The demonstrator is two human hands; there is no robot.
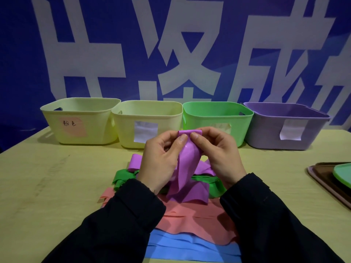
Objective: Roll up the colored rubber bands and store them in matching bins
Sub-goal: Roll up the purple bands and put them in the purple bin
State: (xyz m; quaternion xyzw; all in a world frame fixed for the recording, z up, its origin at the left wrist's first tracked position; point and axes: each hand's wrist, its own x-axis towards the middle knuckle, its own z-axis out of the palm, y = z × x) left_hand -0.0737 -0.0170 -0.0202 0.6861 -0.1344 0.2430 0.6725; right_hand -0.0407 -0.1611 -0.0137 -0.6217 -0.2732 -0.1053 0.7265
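Note:
A purple rubber band (188,164) is lifted above the pile, its top end folded over. My left hand (161,160) and my right hand (220,156) both pinch that top end between thumb and fingers. The band's lower part trails down onto the pile. Under it lie green bands (123,177), pink bands (195,219) and blue bands (190,247). Along the back stand two pale yellow bins, one with a pink label (76,122) and one with a white label (146,124), then a green bin (218,118) and a purple bin (284,126).
The bins stand in a row on a yellowish table (57,186) against a blue banner with white characters. Stacked trays, brown with a green one on top (336,179), lie at the right edge.

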